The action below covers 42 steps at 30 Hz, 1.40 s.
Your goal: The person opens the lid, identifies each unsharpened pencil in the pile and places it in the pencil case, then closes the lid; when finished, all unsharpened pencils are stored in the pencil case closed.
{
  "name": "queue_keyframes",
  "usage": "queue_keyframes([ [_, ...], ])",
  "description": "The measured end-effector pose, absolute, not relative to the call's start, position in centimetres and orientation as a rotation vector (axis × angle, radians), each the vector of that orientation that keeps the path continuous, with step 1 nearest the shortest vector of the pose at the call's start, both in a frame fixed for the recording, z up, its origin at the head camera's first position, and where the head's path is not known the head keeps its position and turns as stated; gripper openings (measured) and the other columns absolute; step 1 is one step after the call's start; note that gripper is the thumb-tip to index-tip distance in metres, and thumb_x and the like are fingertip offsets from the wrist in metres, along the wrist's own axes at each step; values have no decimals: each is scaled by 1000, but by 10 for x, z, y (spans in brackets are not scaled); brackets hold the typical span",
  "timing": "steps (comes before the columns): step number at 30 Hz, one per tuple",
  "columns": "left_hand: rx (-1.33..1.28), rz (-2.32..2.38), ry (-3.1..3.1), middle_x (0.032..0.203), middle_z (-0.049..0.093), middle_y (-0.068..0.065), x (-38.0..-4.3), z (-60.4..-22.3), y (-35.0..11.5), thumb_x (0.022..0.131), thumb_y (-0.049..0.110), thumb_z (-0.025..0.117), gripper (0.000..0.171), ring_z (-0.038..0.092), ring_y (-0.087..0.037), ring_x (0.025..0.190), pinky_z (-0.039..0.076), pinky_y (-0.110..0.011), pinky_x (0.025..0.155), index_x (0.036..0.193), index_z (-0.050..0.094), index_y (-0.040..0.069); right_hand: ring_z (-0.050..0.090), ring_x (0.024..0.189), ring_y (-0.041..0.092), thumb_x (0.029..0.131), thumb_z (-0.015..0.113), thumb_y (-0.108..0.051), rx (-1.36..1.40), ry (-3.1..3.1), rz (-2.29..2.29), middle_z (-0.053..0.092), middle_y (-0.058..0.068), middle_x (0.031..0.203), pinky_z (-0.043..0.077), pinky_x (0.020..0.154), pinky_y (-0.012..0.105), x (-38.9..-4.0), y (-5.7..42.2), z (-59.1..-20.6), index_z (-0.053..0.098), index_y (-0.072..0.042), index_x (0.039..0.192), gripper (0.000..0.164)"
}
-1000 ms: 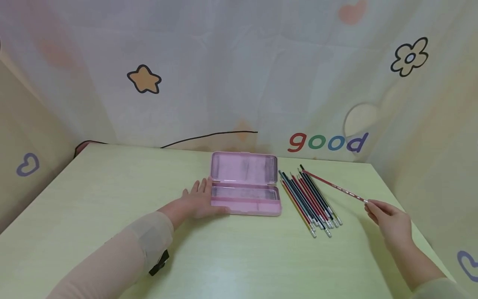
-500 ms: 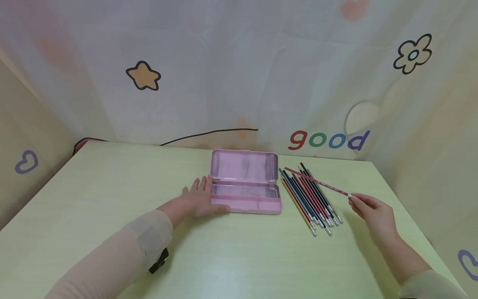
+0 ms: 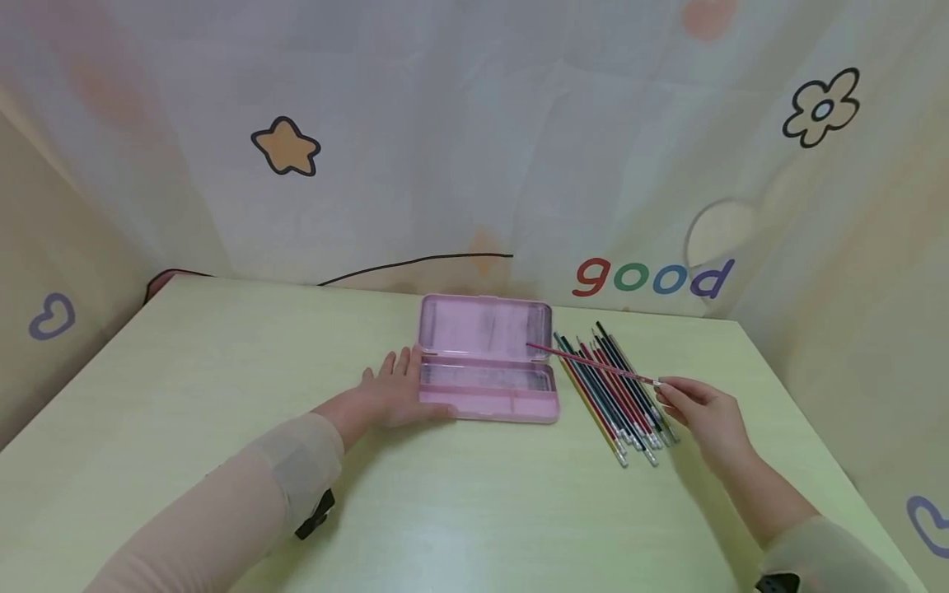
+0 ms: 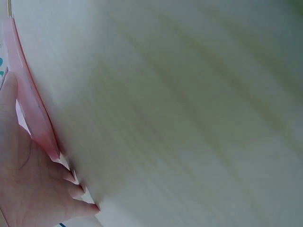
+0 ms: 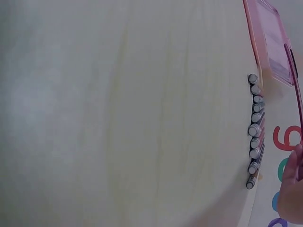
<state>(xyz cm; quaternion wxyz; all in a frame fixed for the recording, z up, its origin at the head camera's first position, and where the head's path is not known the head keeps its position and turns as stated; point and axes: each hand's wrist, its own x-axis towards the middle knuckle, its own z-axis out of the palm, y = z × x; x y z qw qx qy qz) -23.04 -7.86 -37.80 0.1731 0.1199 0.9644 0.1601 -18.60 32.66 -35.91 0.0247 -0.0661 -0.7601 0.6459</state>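
A pink pencil case (image 3: 486, 405) lies with its lid (image 3: 482, 325) folded back on the table. At its left end rests my left hand (image 3: 396, 402), fingers spread along the side and thumb over the front edge; the left wrist view shows the palm against the pink wall (image 4: 33, 104). My right hand (image 3: 708, 416) pinches a red pencil (image 3: 593, 361) by its eraser end. This pencil is held above the others, its far tip overlapping the lid's right side in the head view. Below it lies a bunch of pencils (image 3: 615, 395), erasers toward me.
The pencil bunch lies right beside the case, several eraser ends (image 5: 254, 130) lined up in the right wrist view. A pale wood-grain table (image 3: 482, 511) carries everything. Printed curtains (image 3: 415, 148) stand behind the table and at both sides.
My right hand has moved left with the red pencil, from right of the bunch to over it, bringing the tip across to the lid. The left hand stays on the case.
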Motion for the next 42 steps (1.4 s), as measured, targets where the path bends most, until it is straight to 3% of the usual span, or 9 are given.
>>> queue_keyframes([
  [4, 335, 461, 2740, 153, 2, -22, -230, -377, -80, 75, 76, 49, 118, -1, -40, 139, 6, -60, 107, 147, -8, 1, 62, 84, 0, 93, 58, -22, -196, -2486, 1874, 63, -15, 88, 49, 78, 19, -192, 317, -358, 49, 11, 127, 48],
  [8, 338, 471, 2734, 154, 2, -21, -231, -378, -79, 75, 76, 49, 118, -2, -39, 139, 5, -61, 107, 147, -9, 2, 60, 85, 0, 93, 58, -28, -217, -2566, 1791, 61, -14, 92, 49, 78, 18, -196, 308, -357, 49, 9, 128, 51],
  [19, 346, 465, 2735, 154, 1, -20, -231, -378, -75, 76, 76, 48, 117, -2, -39, 140, 5, -60, 107, 148, -9, 3, 62, 86, 3, 92, 60, -23, -175, -2621, 1818, 63, -3, 95, 50, 77, 19, -204, 283, -358, 53, 7, 126, 46],
  [29, 347, 466, 2735, 154, 1, -20, -230, -377, -77, 76, 76, 48, 118, -3, -39, 139, 5, -61, 107, 148, -9, 2, 60, 96, 12, 94, 57, -25, -152, -2745, 1680, 59, 15, 117, 49, 83, 24, -218, 260, -364, 57, 1, 124, 40],
  [33, 348, 463, 2731, 154, 1, -20, -229, -377, -76, 76, 75, 49, 117, -3, -39, 140, 5, -61, 107, 148, -9, 3, 59, 99, 20, 94, 57, -23, -142, -2776, 1654, 58, 16, 119, 50, 83, 26, -222, 250, -365, 59, -1, 122, 36],
  [42, 343, 452, 2729, 154, 0, -20, -230, -378, -78, 75, 76, 49, 118, -4, -39, 139, 5, -61, 107, 147, -10, 3, 62, 92, 22, 93, 59, -20, -81, -2789, 1624, 64, 13, 107, 51, 73, 24, -226, 231, -367, 63, 0, 116, 31],
])
